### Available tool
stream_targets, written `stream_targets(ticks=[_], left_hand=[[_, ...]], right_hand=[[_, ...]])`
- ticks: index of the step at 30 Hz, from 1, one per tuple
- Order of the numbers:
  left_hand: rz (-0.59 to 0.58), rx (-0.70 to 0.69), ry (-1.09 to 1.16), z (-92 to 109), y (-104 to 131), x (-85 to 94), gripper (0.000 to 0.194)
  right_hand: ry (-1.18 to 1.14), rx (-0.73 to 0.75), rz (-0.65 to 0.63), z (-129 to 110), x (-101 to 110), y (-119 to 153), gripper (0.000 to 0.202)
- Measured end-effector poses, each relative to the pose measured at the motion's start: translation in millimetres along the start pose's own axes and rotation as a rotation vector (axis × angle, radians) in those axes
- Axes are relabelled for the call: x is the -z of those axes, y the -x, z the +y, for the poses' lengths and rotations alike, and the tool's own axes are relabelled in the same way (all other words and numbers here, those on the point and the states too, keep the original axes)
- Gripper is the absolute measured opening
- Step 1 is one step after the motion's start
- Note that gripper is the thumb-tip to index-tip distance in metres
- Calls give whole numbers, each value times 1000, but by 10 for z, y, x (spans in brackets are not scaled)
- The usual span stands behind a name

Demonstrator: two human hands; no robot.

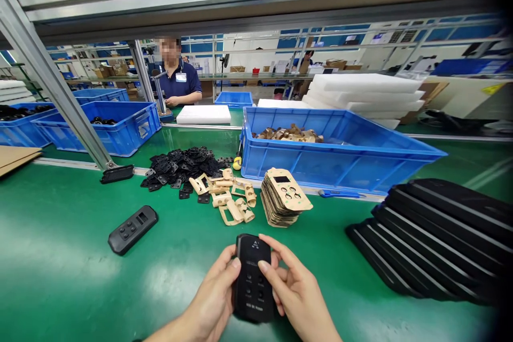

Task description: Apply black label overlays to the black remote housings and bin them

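Note:
A black handheld control unit (253,283), with small buttons and pale lettering on its face, is held upright between both hands just above the green bench. My left hand (214,291) grips its left edge, thumb along the side. On the right side, my right hand (294,283) holds the upper edge, its thumb lying on the face. A second black control unit (133,230) lies on the bench to the left. Beyond my hands stands a stack of tan adhesive sheets (286,197) with cut-outs, beside curled tan backing scraps (234,197).
Small black plates (180,168) form a pile behind the scraps. A blue bin (320,163) holds brown pieces. Stacked black panels (433,246) stand at right. A blue cutter (340,194) lies before the bin, near a yellow-handled tool (238,162). A person (178,77) works across the bench.

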State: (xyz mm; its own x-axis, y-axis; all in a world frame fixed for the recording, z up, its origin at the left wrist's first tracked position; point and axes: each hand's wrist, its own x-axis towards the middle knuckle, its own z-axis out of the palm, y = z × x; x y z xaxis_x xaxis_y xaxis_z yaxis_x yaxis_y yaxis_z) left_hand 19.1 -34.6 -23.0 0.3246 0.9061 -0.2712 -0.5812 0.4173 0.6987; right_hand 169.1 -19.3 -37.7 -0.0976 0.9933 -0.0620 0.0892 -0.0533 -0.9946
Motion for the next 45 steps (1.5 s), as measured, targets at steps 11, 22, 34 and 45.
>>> stream_targets(ticks=[11, 22, 34, 45], left_hand=[[-15, -53, -173, 4, -2, 8, 46], [-49, -183, -404, -7, 4, 32, 54], [-94, -5, -448, -8, 59, -92, 90], [168, -311, -549, -133, -30, 124, 64]], right_hand=[[135, 81, -75, -64, 41, -22, 46], [148, 68, -24, -74, -35, 34, 50], [-25, 19, -29, -63, -59, 21, 48], [239, 395, -39, -133, -110, 90, 77]])
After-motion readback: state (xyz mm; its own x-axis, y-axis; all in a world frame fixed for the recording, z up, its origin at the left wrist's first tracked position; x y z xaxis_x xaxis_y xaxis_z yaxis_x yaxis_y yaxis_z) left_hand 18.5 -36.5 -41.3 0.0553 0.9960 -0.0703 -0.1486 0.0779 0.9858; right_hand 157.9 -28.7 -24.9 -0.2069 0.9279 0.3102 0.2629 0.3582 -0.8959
